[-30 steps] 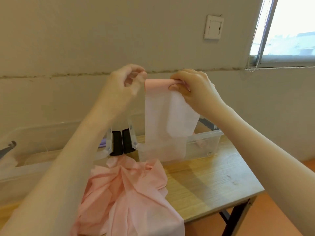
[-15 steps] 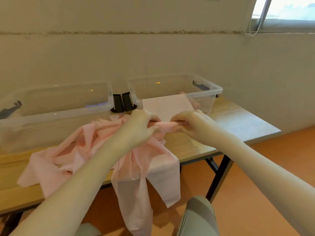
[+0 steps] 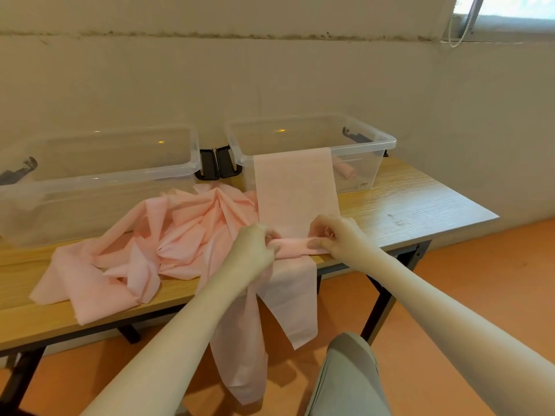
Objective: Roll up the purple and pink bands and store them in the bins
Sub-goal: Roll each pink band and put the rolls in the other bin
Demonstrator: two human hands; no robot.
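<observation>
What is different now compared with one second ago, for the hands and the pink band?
Both hands, the left hand and the right hand, came down from in front of the wall to the table, carrying the rolled end of the pink band. The flat strip now lies up over the right bin's rim instead of hanging down. Both hands kept their grip on the roll; the bins stayed in place.

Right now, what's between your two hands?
In the head view, a short rolled part of the pink band runs between the left hand and right hand, both pinching it.
</observation>
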